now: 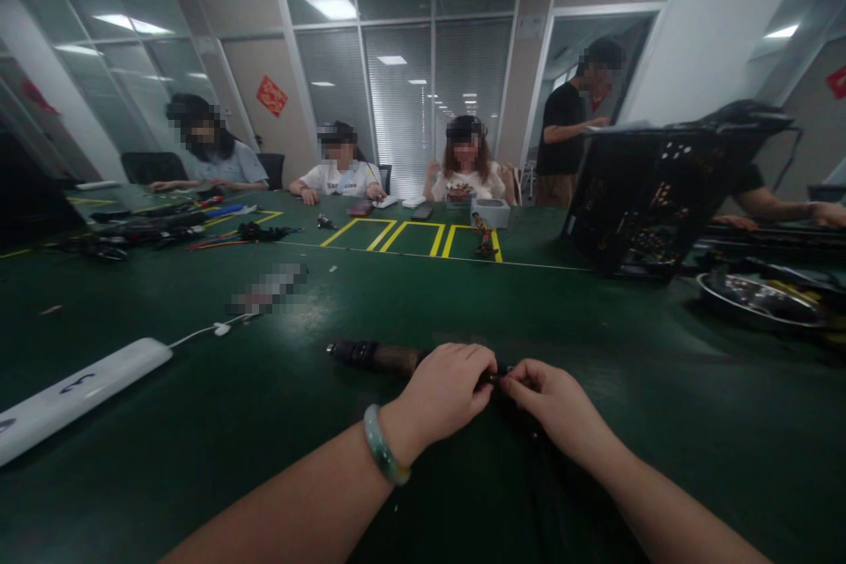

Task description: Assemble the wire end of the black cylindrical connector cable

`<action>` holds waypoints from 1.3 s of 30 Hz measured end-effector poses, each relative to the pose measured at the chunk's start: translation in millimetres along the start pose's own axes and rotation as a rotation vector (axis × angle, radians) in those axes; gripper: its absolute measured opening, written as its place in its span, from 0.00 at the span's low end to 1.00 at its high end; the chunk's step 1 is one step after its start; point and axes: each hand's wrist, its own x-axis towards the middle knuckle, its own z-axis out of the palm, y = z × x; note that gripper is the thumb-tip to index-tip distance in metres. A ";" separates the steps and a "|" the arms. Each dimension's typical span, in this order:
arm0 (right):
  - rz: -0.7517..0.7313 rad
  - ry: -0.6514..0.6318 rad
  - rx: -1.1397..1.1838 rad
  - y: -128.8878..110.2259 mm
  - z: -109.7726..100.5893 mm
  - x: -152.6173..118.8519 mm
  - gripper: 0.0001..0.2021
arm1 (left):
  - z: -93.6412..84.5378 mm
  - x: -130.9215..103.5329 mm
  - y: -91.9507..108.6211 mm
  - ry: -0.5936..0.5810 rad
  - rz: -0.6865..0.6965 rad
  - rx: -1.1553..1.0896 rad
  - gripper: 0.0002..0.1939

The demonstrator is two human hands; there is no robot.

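Note:
A dark rod-like tool with a black ringed end lies on the green table, its right part under my left hand. The fingers of my left hand are wrapped round it. Close beside, my right hand has thumb and forefinger pinched at a small dark piece by the left fingertips; what that piece is cannot be made out. A green and white bangle circles my left wrist. Dark, thin shapes run down from between the hands toward the near edge, too dim to tell apart.
A white power strip lies at left, its cable leading to a blurred object. Tangled cables lie further back. At right stand a black case and a metal bowl. Several people are across the table.

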 end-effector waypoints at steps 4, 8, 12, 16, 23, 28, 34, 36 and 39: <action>-0.007 -0.009 -0.031 -0.2 -0.7 0.2 0.13 | 0.4 0.0 0.1 0.009 -0.006 -0.010 0.07; -0.002 -0.025 -0.037 0.2 -0.2 0.2 0.13 | 0.6 -0.3 -0.3 0.005 -0.007 -0.020 0.06; -0.009 -0.024 -0.031 0.8 0.0 -0.1 0.12 | 0.1 -0.4 -0.3 0.006 -0.013 -0.019 0.07; -0.018 -0.019 -0.037 -0.6 -0.5 0.0 0.12 | -0.3 -0.3 0.5 0.021 -0.048 -0.017 0.08; -0.043 0.009 -0.065 -0.5 0.0 1.1 0.11 | -0.5 0.3 0.3 0.035 -0.012 -0.023 0.05; -0.037 -0.010 -0.076 0.2 -0.7 0.3 0.10 | -1.7 0.2 -0.5 0.053 0.013 -0.016 0.03; -0.055 0.005 -0.079 0.2 0.4 0.5 0.10 | -2.3 0.7 1.3 0.043 0.003 0.015 0.02; -0.055 0.013 -0.077 -0.1 0.6 -0.2 0.09 | -2.5 0.5 1.8 0.030 -0.004 0.022 0.02; -0.055 0.024 -0.077 -1.7 0.4 -1.8 0.09 | -2.4 -0.2 1.5 0.019 -0.017 0.029 0.04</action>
